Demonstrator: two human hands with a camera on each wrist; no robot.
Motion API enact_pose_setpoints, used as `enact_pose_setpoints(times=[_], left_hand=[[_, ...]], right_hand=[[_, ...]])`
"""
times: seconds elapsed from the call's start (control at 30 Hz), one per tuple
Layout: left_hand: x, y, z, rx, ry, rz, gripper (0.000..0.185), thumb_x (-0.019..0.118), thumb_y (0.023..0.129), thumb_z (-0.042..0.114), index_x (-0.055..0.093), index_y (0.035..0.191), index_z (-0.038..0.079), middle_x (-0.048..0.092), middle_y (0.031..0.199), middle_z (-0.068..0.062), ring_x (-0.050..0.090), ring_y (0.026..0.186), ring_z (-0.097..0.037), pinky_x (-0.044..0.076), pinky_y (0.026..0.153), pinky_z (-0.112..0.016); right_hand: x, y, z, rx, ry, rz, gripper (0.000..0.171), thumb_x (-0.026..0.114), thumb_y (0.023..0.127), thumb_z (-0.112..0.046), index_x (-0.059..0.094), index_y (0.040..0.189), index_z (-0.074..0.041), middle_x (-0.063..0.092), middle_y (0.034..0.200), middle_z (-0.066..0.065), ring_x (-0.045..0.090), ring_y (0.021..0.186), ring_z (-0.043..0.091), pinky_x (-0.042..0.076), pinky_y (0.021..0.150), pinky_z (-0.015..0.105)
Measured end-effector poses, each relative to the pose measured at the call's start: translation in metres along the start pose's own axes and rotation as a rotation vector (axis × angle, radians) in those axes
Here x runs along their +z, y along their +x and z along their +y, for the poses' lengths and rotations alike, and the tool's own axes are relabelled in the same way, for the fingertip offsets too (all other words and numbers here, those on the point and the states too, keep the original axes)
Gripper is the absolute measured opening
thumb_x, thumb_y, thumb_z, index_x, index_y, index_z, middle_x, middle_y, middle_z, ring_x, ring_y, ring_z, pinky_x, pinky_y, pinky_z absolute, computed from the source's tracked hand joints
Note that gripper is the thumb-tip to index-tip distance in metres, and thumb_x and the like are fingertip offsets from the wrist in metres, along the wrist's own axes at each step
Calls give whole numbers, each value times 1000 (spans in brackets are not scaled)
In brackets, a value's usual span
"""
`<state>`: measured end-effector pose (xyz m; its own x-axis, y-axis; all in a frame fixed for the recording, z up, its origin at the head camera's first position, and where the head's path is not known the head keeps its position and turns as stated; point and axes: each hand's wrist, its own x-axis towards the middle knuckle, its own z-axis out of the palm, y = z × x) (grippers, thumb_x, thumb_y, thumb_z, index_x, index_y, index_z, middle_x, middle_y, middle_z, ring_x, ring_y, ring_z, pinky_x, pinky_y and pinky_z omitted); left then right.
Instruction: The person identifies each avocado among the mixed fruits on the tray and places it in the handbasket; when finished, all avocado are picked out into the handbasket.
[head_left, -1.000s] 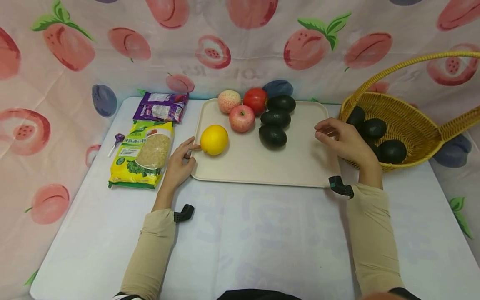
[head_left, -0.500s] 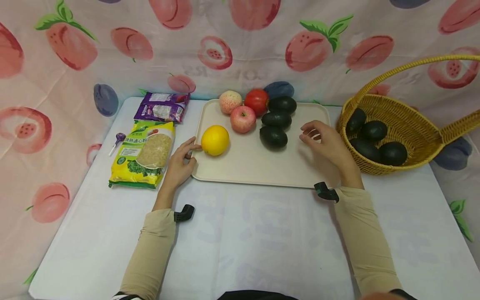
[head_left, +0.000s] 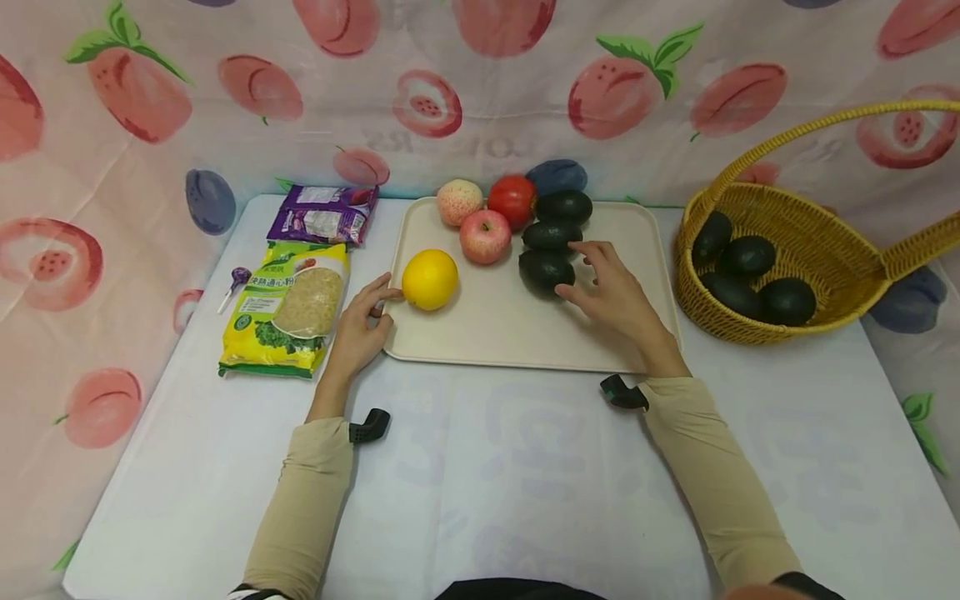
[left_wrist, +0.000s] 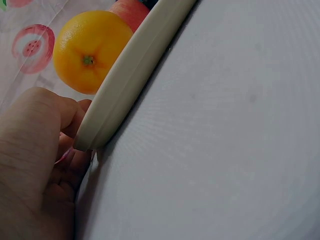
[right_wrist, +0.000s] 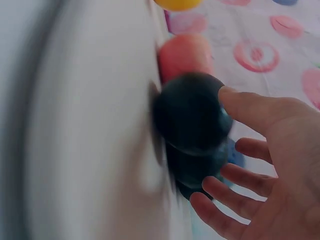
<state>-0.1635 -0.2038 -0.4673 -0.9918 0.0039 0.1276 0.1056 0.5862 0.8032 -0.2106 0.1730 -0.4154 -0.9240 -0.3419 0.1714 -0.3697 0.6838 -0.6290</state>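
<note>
Nearest on the white desk [head_left: 525,483], two beige-sleeved forearms are seen reaching away toward a cream tray [head_left: 495,333]. The left hand [head_left: 358,329] is rested at the tray's near-left corner; its fingers [head_left: 378,292] are held loosely bent against the rim, with the tips just beside an orange [head_left: 429,279] lying on the left part of the tray. In the left wrist view the rim is seen touched by the thumb and fingers; whether it is actually pinched cannot be told. The right hand [head_left: 613,293] is placed over the middle of the tray with fingers [right_wrist: 250,107] spread and nothing held; the thumb is at, or just touching, the right side of the nearest dark avocado [head_left: 546,271], though contact cannot be confirmed since the right wrist view is blurred. Beyond that avocado, two more avocados [head_left: 552,236] are lined toward the far edge. Left of them a red apple [head_left: 484,236], a pale peach [head_left: 459,202] and a tomato [head_left: 512,201] are grouped at the far side of the tray. Left of the tray, a green-yellow food packet [head_left: 288,304] is laid flat, with a purple lollipop [head_left: 234,282] at its left and a purple packet [head_left: 324,213] farther back. At the right, well apart from the right hand, a yellow wicker basket [head_left: 817,225] holding four dark avocados [head_left: 750,271] is recorded.
</note>
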Motion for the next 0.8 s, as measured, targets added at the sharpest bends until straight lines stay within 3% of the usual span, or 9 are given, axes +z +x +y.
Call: enact_pose_setpoints(times=[0.2,0.43,0.8], left_hand=[[0,-1,2,1,-8,5,38,49,80,2,60,108,25,37,137,16,47,104,-10,40,81,-30],[1,0,2,-2,-17,7,38,49,80,2,60,108,25,38,138,14,47,105,-10,40,81,-30],[0,-1,4,-9,-14,-1,38,49,81,2,60,109,24,37,138,15,44,111,-10,40,82,-30]], right_hand=[[13,0,-4,-5,-46,-12,64,65,75,-38,37,129,-17,40,127,6,51,102,27,41,84,44],[17,0,-4,-10,-18,-4,60,64,78,-32,36,127,-12,46,122,9,54,99,25,42,86,42],[22,-1,-7,38,10,22,61,66,75,-34,36,125,-17,44,124,4,57,95,21,45,83,37]])
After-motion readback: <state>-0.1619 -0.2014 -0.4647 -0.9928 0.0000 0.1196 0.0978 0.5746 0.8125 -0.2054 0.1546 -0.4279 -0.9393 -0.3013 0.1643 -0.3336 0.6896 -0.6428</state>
